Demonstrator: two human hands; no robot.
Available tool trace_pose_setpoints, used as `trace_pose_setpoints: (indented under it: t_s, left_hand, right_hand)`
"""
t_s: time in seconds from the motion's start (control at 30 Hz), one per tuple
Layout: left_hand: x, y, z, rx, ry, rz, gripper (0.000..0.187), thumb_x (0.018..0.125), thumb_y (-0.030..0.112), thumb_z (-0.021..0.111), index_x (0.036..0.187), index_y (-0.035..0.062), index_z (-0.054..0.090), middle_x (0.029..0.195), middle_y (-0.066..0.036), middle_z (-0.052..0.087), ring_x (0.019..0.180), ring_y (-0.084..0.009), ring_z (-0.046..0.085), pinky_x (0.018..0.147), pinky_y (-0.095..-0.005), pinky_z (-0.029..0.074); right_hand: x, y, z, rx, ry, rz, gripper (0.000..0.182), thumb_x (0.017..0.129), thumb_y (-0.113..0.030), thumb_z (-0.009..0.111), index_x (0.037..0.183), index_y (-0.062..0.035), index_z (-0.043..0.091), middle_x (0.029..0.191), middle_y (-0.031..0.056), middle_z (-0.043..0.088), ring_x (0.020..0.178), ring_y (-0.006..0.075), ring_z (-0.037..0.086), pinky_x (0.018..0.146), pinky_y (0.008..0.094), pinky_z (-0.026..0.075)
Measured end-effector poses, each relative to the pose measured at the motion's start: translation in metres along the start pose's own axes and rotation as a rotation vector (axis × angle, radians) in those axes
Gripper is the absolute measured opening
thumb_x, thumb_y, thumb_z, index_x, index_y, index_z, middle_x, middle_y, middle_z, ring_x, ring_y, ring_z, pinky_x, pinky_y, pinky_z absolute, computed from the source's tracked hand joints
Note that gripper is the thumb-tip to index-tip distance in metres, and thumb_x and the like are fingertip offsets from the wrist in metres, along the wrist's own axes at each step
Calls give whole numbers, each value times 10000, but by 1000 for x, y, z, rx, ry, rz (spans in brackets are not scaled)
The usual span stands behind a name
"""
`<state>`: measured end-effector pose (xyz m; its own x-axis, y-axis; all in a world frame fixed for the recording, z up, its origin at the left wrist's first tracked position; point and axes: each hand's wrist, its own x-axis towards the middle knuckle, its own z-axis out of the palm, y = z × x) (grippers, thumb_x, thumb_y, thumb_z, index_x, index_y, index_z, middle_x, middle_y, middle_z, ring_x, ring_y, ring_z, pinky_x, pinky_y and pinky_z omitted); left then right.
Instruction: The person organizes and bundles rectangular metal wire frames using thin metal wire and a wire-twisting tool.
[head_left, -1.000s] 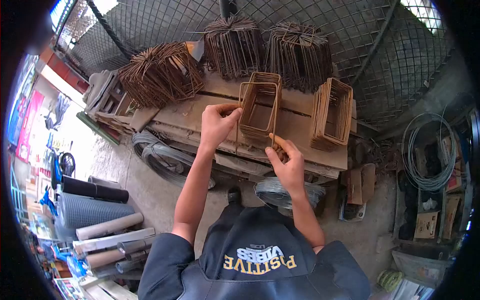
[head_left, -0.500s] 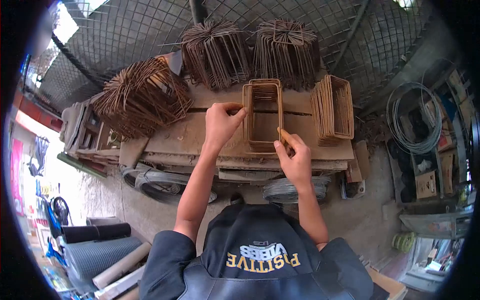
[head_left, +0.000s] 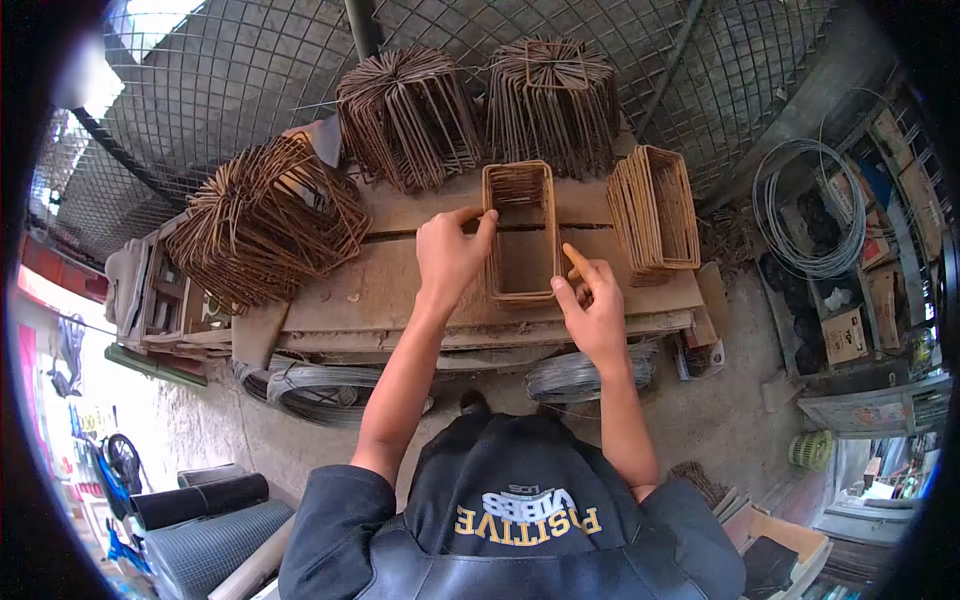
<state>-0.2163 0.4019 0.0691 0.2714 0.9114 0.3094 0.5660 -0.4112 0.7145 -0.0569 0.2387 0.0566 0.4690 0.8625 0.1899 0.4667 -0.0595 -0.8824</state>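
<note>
1. The middle frame stack [head_left: 520,297] is lying near the front edge of the counter [head_left: 350,300], its long axis running front to back.
2. It is sitting between the hands: the left hand [head_left: 450,262] is pinching its left rim; the right hand [head_left: 598,312] is spreading, thumb beside its front-right corner.
3. Two frame stacks are showing, one [head_left: 638,215] standing toward the right edge; three fanned bundles [head_left: 410,120] are lining the rear and left.

Rusty, rough metal frames [head_left: 488,230]
</note>
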Motion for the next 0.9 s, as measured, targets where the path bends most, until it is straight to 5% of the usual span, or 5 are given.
trace_pose_setpoints:
  t_s: [0.33, 0.43, 0.67, 0.77, 0.9]
  left_hand:
    - [80, 1, -25, -29, 185, 133, 320, 927, 322, 720, 1026, 31, 809, 922, -189, 777, 882, -353, 765, 801, -420, 581]
    - [131, -3, -36, 69, 260, 251, 306, 907, 322, 731, 1050, 62, 806, 948, -175, 780, 903, -356, 759, 819, -413, 581]
    - [236, -36, -35, 470, 335, 216, 354, 880, 437, 735, 1129, 202, 820, 1075, -166, 780, 1039, -378, 729, 884, -476, 556]
    - [246, -32, -39, 485, 167, 47, 297, 868, 396, 718, 1067, 211, 840, 1028, -133, 793, 1038, -346, 729, 1003, -585, 435]
    - [245, -30, -35, 391, 264, 100, 273, 884, 379, 708, 1063, 223, 843, 1024, -119, 797, 997, -342, 738, 992, -567, 425]
  right_hand:
    - [8, 9, -18, 96, 0, -53, 415, 1008, -182, 709, 1402, -62, 668, 1063, 28, 598, 731, 67, 509, 646, 241, 449]
    - [18, 1, -21, 87, -54, -35, 439, 1004, -197, 707, 1417, -56, 655, 1150, 89, 630, 768, 124, 571, 700, 308, 520]
    - [27, -1, -10, 55, -73, -102, 439, 994, -207, 711, 1402, -53, 663, 1192, 114, 621, 872, 186, 599, 804, 352, 542]
    - [26, -4, -10, 26, -81, -87, 440, 991, -221, 713, 1396, -56, 669, 1224, 123, 613, 913, 216, 600, 850, 378, 537]
    - [24, -4, -10, 27, -85, -64, 431, 986, -212, 716, 1392, -71, 676, 1234, 121, 612, 899, 224, 589, 861, 377, 534]
